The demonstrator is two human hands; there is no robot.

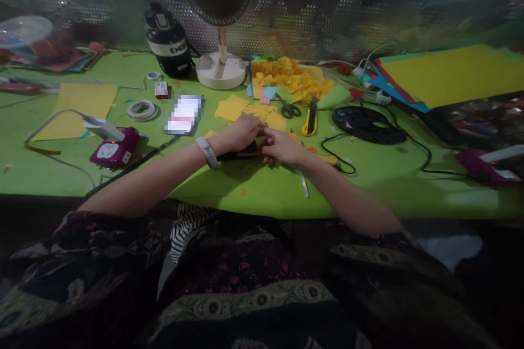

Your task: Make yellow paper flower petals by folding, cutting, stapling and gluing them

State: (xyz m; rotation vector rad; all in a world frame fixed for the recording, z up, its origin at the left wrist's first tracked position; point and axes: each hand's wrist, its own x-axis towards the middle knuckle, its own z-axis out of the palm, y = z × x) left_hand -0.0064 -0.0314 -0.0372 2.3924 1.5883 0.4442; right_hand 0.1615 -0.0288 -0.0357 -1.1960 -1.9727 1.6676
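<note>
Over the near middle of the green table, my left hand and my right hand meet at the fingertips. Both have curled fingers, pinched together around something too small to make out. Beneath my left hand lies a dark object, mostly hidden. Just beyond my hands are yellow paper pieces with small scraps on them. Black scissors and a yellow cutter lie beyond my right hand. A thin pale tool sticks out from under my right wrist.
A lit phone, tape roll and purple power bank lie left. Behind stand a black bottle and a fan beside yellow paper petals. A black palette and paper sheets are right.
</note>
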